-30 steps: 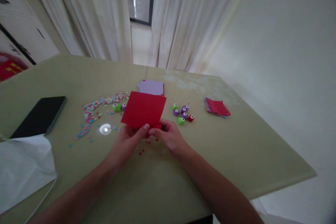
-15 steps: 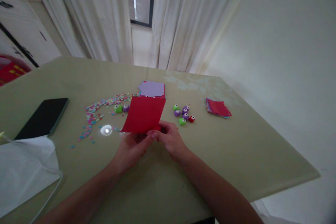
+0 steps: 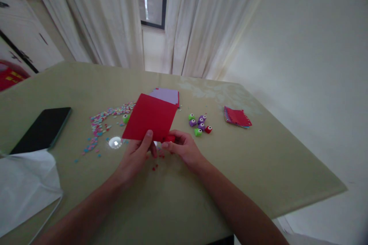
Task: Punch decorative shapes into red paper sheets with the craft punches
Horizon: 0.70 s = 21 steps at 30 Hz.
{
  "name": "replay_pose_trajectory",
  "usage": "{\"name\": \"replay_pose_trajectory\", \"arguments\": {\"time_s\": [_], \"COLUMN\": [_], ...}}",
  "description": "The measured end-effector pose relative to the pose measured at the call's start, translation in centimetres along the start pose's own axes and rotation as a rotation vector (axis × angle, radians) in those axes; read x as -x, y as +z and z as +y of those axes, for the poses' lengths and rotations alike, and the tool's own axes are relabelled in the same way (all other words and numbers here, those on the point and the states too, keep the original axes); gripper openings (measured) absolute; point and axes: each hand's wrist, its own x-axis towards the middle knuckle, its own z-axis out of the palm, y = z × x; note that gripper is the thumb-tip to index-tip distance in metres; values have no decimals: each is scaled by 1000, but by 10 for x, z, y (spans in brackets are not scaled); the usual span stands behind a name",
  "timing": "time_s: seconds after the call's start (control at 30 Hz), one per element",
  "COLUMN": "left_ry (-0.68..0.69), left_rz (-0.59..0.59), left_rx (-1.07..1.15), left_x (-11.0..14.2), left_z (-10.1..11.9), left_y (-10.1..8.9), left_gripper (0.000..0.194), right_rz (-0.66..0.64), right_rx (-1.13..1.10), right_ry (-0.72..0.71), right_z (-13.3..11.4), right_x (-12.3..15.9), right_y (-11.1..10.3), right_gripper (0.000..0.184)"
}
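My left hand [image 3: 138, 157] pinches a square sheet of red paper [image 3: 152, 118] by its lower edge, thumb on top. The sheet is tilted up above the table. My right hand [image 3: 185, 148] grips a small red craft punch [image 3: 169, 138] at the sheet's lower right corner. Whether the corner sits inside the punch I cannot tell. A few tiny red paper bits [image 3: 155, 167] lie on the table below my hands. Behind the red sheet is a stack of lilac and red paper [image 3: 166, 95], partly covered. A green punch with an eye [image 3: 125, 118] shows at the sheet's left edge.
Several green, purple and red eye-shaped punches [image 3: 201, 122] stand right of my hands. Farther right lies a pile of notched coloured paper [image 3: 238, 116]. Confetti [image 3: 97, 126] curves across the left side, near a dark phone [image 3: 41, 130] and a white face mask [image 3: 27, 187].
My left hand has shifted left and its thumb now lies on the sheet. The red paper has turned and moved left, and the red punch shows more plainly in my right hand.
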Motion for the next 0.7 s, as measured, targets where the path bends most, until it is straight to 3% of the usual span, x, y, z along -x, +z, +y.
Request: {"name": "replay_pose_trajectory", "arguments": {"time_s": [0.1, 0.2, 0.27, 0.37, 0.47, 0.7], "left_ry": [45, 54, 50, 48, 56, 113], "left_rz": [101, 152, 155, 158, 170, 254], "left_rx": [132, 165, 147, 103, 36, -15], "left_x": [-4, -7, -7, -7, -8, -17], "left_z": [-1, 0, 1, 1, -1, -5], "left_y": [-4, -7, -8, -8, -8, -20], "left_gripper": [49, 45, 46, 48, 50, 56], "right_rz": [61, 110, 180, 286, 299, 326], "right_rx": [-39, 29, 224, 753, 1227, 1629], "right_ry": [8, -6, -74, -238, -280, -201], "right_z": [1, -2, -5, -11, -13, -10], "right_x": [-1, -3, -4, -4, -6, -12], "right_y": [-4, -10, -17, -31, -45, -50], "right_gripper": [55, 50, 44, 39, 43, 32]}}
